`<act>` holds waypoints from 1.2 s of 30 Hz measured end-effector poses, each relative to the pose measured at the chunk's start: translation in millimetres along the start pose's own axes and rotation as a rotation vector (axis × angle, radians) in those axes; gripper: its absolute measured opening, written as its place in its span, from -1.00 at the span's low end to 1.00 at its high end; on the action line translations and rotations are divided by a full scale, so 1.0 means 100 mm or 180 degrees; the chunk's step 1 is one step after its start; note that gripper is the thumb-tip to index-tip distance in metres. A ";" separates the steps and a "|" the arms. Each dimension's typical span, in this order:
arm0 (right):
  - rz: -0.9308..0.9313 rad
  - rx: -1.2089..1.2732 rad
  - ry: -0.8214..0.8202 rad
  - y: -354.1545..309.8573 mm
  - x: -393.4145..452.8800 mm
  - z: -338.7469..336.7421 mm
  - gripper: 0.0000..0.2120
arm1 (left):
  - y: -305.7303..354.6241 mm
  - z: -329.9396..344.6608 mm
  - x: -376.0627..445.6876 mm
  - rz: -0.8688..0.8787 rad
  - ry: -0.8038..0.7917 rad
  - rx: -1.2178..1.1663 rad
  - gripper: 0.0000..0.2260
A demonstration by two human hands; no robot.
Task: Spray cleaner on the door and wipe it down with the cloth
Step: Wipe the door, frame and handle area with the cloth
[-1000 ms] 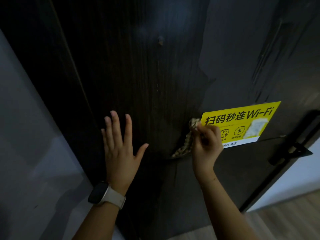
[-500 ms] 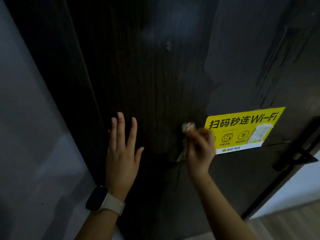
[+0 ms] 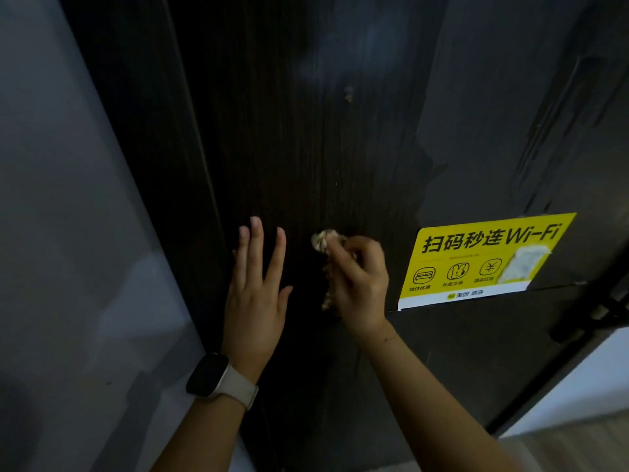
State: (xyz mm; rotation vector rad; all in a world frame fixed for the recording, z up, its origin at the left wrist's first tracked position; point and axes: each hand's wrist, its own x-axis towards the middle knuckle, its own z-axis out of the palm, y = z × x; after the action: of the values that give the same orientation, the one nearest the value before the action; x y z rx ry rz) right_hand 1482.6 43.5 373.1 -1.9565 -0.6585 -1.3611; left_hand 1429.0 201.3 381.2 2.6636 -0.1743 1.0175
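Presently the right hand (image 3: 357,284) grips the bunched cloth (image 3: 323,238) against the door (image 3: 306,148), unwiped panel lying up and left of it; left hand (image 3: 255,294) flat, fingers straight, alongside.

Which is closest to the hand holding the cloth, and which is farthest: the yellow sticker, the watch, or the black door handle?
From the right hand holding the cloth, in the head view:
1. Yellow sticker, just to its right on the door.
2. Watch, down-left on the other wrist.
3. Door handle, far right at the door's edge.
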 end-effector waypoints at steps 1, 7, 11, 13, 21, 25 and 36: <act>-0.0088 -0.0016 -0.0200 0.01 -0.15 0.02 -0.67 | 0.00 -0.01 0.00 0.0007 -0.0024 -0.0042 -0.15; 0.0450 0.0155 -0.1064 -0.06 -0.66 -0.19 -0.64 | 0.05 -0.13 -0.02 0.0001 -0.0197 -0.0171 -0.21; 0.1024 0.0268 -0.0416 -0.06 -0.48 -0.73 -0.71 | 0.21 -0.19 -0.07 -0.0123 -0.0097 -0.0518 -0.29; 0.1021 0.0114 -0.0243 0.01 -0.38 -1.01 -0.73 | 0.36 -0.16 -0.10 -0.0142 -0.0040 -0.0626 -0.31; 0.1212 0.0070 0.0250 0.42 0.15 -1.22 -0.73 | 1.08 0.01 0.09 -0.0142 0.0099 -0.0592 -0.22; 0.0788 0.0289 -0.0008 0.68 0.31 -0.99 -0.74 | 1.33 0.17 0.28 -0.0246 0.0288 -0.0559 -0.13; 0.1335 0.0152 0.1365 2.24 0.44 -1.95 -0.90 | 1.84 0.69 0.69 -0.0565 0.0621 -0.0429 -0.05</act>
State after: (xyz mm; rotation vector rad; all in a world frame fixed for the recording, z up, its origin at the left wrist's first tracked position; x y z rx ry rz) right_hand 1538.2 -249.5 410.5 -1.5737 -0.0697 -1.4096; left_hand 1484.8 4.0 418.4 2.3938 0.0329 1.1548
